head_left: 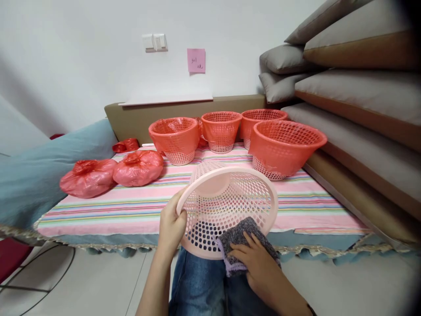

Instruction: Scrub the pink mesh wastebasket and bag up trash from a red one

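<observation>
A pale pink plastic mesh basket (210,210) is tilted on its side above my lap, its wide mouth facing me. My left hand (173,224) is closed on the left part of its rim, thumb on the inner side. Against the lower right rim lies a folded dark grey cloth (246,241) with a lilac edge. My right hand (258,265) presses on this cloth, fingers spread over its top; its thumb is hardly visible.
Several mesh baskets covered in red plastic bags, such as the right one (286,149), stand on the striped sheet (131,206). Two tied red bags (138,168) lie at left. Stacked grey cushions (355,96) rise at right. A pink note (196,60) is on the wall.
</observation>
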{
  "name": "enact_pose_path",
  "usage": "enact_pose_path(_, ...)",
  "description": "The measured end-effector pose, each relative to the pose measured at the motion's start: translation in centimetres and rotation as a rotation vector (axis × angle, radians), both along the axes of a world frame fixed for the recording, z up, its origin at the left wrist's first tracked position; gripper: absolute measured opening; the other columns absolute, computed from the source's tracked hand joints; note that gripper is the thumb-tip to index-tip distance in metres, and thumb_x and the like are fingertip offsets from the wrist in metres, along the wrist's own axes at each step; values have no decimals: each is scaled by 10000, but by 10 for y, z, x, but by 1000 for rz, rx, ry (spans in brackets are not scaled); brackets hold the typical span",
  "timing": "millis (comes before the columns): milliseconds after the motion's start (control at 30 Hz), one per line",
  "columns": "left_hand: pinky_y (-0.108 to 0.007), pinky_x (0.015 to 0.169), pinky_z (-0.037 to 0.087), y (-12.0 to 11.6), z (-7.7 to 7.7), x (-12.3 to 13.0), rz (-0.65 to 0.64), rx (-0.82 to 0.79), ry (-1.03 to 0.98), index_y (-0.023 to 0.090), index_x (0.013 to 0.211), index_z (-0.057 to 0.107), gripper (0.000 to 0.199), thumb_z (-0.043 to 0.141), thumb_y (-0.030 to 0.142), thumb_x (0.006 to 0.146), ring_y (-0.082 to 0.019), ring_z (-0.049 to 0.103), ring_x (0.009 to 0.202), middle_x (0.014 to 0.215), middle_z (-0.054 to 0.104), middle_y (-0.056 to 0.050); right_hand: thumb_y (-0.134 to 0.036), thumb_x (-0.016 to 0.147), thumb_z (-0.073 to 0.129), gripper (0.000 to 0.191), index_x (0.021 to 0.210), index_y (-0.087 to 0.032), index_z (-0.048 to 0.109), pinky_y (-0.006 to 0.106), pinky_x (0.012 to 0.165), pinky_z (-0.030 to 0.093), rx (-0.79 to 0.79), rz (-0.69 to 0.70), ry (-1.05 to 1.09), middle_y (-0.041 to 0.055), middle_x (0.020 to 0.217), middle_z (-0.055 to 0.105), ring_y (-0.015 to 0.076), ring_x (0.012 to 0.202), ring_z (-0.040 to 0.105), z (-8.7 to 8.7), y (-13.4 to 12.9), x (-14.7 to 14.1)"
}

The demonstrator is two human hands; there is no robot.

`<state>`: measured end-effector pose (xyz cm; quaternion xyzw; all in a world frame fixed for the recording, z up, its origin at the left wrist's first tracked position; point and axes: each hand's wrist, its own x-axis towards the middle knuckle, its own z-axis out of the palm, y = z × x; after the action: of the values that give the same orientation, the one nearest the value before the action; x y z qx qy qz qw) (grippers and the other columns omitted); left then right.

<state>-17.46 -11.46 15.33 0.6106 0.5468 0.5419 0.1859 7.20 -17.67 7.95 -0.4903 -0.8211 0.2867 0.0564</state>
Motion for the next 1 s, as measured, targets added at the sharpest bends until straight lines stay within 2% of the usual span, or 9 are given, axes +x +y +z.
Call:
enact_pose_path(133,-376,1040,481,-6,1,6,48,36,8,227,1251,641,485,557,171,776,-245,633,1176,1249,693,-46,-8,634,414,738,1268,-292,664,594,1225,106,7,15,43,-20,1395,607,323,1449,323,-4,6,0)
enact_pose_path(300,-435,1064,464,-27,-53,18,281,-39,-286,180,1238,625,478,675,324,784,-286,625,1195,1261,679,-119,-8,610,415,745,1256,-280,669,555,1238,80,46,14,102,-41,1385,610,311,1432,346,-8,2,0)
enact_pose_path(400,-463,1103,427,-34,-78,21,259,-69,-410,156,1270,606,504,654,327,798,-299,597,1247,1315,649,-156,-4,614,416,746,1262,-277,665,551,1236,86,46,2,110,-28,1389,609,302,1448,321,-3,-2,0)
enact_pose_path(467,-472,1117,413,-31,-74,19,219,-66,-374,153,1249,628,481,627,265,782,-301,598,1248,1294,664,-149,-5,630,416,740,1279,-273,649,536,1226,147,35,7,136,-5,1370,624,285,1398,406,4,0,-1)
enact_pose_path(567,-446,1130,404,-20,-44,13,131,-14,-168,182,1214,668,534,550,123,697,-282,604,1238,1240,699,-91,-30,701,422,655,1287,-236,630,438,1123,373,34,5,254,56,1289,671,243,1206,589,18,17,-8)
enact_pose_path(667,-411,1130,407,-9,-14,11,0,48,22,215,1269,643,701,457,40,615,-251,601,1237,1245,697,-43,-97,815,428,484,1232,-217,642,366,984,482,110,-66,431,79,1200,710,234,1103,644,30,57,-21)
enact_pose_path(733,-407,1116,421,-5,-6,11,-36,58,53,203,1273,634,737,422,25,590,-245,612,1219,1239,699,-42,-118,866,410,457,1259,-233,613,358,994,473,228,-161,557,66,1247,691,225,1147,628,34,91,-34)
enact_pose_path(900,-418,1075,451,0,-24,3,-15,31,-18,171,1220,644,674,425,47,594,-249,631,1179,1211,709,-67,-61,841,398,595,1417,-182,491,394,1161,302,325,-310,413,96,1467,531,219,1344,481,13,159,-74)
enact_pose_path(1000,-415,1041,474,4,-38,-6,7,8,-87,159,1164,660,622,448,74,585,-252,648,1145,1175,721,-82,-92,844,452,563,1383,-220,551,592,1180,160,215,-299,311,100,1434,566,314,1354,463,-12,172,-97)
